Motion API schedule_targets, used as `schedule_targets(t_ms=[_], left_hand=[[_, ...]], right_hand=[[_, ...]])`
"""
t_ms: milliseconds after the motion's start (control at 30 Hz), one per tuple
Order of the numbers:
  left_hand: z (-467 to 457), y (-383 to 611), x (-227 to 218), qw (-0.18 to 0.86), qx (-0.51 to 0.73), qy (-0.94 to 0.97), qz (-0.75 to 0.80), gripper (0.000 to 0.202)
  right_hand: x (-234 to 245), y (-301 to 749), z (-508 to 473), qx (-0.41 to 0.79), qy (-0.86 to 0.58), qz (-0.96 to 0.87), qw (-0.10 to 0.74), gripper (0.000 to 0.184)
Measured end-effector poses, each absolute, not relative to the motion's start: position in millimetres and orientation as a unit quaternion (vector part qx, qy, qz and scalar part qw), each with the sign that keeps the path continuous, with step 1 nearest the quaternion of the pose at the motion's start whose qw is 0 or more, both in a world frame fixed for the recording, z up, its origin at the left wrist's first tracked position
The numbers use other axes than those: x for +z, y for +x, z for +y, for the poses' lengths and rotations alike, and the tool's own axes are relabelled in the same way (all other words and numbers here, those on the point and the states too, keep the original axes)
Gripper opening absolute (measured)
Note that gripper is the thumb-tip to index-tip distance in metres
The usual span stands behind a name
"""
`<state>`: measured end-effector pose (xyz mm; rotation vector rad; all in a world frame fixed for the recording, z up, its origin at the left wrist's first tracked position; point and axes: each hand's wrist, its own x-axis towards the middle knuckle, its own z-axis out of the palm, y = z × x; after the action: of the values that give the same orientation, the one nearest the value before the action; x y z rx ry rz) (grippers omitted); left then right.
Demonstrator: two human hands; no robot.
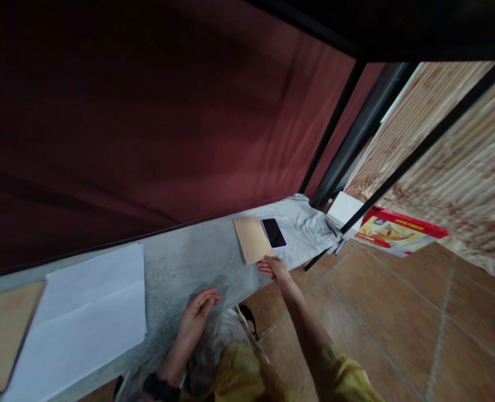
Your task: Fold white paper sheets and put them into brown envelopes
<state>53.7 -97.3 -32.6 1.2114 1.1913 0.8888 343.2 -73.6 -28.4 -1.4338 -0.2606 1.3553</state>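
A plain tan sheet, perhaps a kraft envelope or thin booklet [252, 239], lies on the grey cloth-covered bench [180, 254]. My right hand [272, 267] has its thumb and fingers at the near corner of that tan sheet, pinching it. Just right of the sheet lies a smartphone [274, 233] with a dark screen. My left hand [200, 306] hovers over the front of the bench, its fingers loosely bent and nothing visible in them. Farther left are large white paper sheets [92, 318] with a crease across them, beside a bigger tan sheet [6, 329].
Dark red fabric [167, 128] hangs along the bench's far side. Black metal posts [333, 128] rise at the right end. Beyond them, a red and yellow box [400, 230] and a white board stand over the tiled floor [381, 312]. Striped fabric hangs at far right.
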Motion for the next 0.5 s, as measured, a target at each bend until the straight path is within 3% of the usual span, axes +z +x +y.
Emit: schedule_targets(t_ms=[500], left_hand=[[-101.2,55.2,-29.8,0.562,0.378,0.529,0.512,0.052]], right_hand=[[-28.8,344.6,-69.2,0.565,-0.633,-0.096,0.520,0.021]])
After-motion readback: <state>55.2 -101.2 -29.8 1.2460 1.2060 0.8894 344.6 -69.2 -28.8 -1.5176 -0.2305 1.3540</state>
